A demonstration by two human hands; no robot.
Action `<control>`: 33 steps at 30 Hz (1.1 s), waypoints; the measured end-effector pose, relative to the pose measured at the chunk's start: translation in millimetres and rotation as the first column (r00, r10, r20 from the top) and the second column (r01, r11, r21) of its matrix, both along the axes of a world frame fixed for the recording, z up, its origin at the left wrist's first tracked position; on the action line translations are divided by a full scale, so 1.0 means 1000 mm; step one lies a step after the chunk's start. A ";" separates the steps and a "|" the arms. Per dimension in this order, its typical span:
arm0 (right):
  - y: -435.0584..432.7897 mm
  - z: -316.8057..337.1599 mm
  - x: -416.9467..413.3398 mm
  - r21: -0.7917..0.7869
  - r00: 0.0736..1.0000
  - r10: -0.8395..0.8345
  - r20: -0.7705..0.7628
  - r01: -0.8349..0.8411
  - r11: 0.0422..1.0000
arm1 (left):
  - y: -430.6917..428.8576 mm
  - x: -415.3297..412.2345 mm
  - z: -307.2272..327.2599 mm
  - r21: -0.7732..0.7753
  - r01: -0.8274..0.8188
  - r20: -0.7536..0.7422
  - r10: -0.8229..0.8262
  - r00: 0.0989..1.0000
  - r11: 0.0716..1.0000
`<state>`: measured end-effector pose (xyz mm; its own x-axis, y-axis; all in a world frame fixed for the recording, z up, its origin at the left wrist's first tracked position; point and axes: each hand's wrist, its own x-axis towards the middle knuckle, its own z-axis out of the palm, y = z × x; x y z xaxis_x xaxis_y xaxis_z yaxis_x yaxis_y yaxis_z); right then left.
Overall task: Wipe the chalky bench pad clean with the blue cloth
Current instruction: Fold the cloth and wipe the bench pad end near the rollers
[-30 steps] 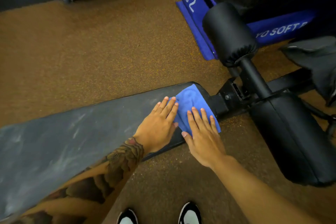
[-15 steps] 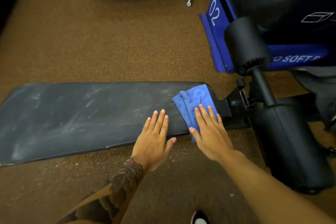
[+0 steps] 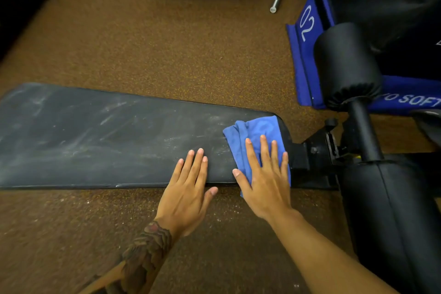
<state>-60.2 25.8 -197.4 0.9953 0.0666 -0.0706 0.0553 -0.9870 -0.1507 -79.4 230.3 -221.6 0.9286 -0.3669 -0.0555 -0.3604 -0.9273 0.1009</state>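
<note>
Head view: blue cloth (image 3: pixel 257 129) lies under straight, spread fingers (image 3: pixel 264 150) of right hand (image 3: pixel 265 184).

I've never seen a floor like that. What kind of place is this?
Most likely a gym: a chalk-smeared bench pad, a black foam roller pad on the bench frame, and a speckled rubber floor.

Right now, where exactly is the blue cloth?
In the head view, the blue cloth lies on the right end of the bench pad, under the flat right hand; the left hand rests just left of it.
</note>
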 end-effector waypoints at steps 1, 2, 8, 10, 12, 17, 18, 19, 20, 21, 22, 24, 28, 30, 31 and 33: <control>0.002 0.000 0.001 0.016 1.000 -0.023 0.014 0.023 1.000 | 0.000 0.000 -0.001 0.003 0.001 0.003 -0.001 1.000 1.000; 0.003 -0.002 0.002 0.032 0.999 -0.041 0.030 0.040 0.999 | 0.001 0.000 -0.001 0.004 0.002 0.005 -0.002 1.000 1.000; 0.006 -0.017 0.006 0.118 0.983 -0.112 0.143 0.095 0.988 | 0.001 -0.001 -0.002 -0.001 0.002 0.020 -0.002 1.000 1.000; 0.005 -0.021 0.005 0.163 0.976 -0.138 0.168 0.110 0.980 | 0.001 -0.001 -0.003 0.007 0.003 0.021 -0.003 1.000 1.000; 0.002 -0.021 0.002 0.197 0.970 -0.155 0.188 0.117 0.973 | 0.001 -0.001 -0.003 0.000 0.001 0.022 -0.001 1.000 1.000; -0.006 -0.004 -0.007 0.189 0.988 -0.087 0.125 0.062 0.980 | 0.001 -0.001 -0.002 -0.017 0.005 0.016 -0.005 1.000 1.000; -0.007 0.000 -0.004 0.162 0.993 -0.060 0.100 0.043 0.986 | 0.002 0.000 -0.002 -0.020 0.007 0.016 -0.007 1.000 1.000; -0.008 0.003 0.001 0.128 0.997 -0.029 0.072 0.020 0.992 | 0.002 0.000 -0.002 -0.022 0.010 0.017 -0.010 1.000 1.000; -0.009 0.004 0.008 0.096 0.999 0.002 0.040 -0.006 0.995 | 0.002 0.000 -0.002 -0.024 0.013 0.019 -0.013 1.000 1.000; -0.010 0.003 0.014 0.074 0.999 0.030 0.011 -0.031 0.997 | 0.002 0.000 -0.002 -0.026 0.016 0.019 -0.016 1.000 1.000; -0.010 0.001 0.018 0.056 0.999 0.054 -0.005 -0.053 0.997 | 0.003 -0.001 -0.002 -0.027 0.017 0.019 -0.017 1.000 0.999; -0.008 -0.004 0.021 0.011 0.997 0.074 -0.001 -0.074 0.997 | 0.003 0.000 -0.003 -0.025 0.016 0.021 -0.015 1.000 1.000; -0.006 -0.009 0.013 0.005 0.997 0.021 0.075 -0.022 1.000 | 0.001 -0.001 -0.004 -0.029 0.008 0.023 -0.008 1.000 1.000; -0.008 -0.011 0.011 0.031 0.995 -0.028 0.093 0.025 0.999 | 0.001 -0.001 -0.004 -0.033 0.007 0.025 -0.006 1.000 0.999; -0.008 -0.012 0.011 0.045 0.994 -0.056 0.094 0.052 0.998 | 0.001 -0.001 -0.004 -0.037 0.008 0.026 -0.007 1.000 0.999; -0.008 -0.013 0.014 0.065 0.990 -0.104 0.091 0.099 0.993 | 0.002 0.000 -0.004 -0.038 0.013 0.029 -0.012 1.000 0.999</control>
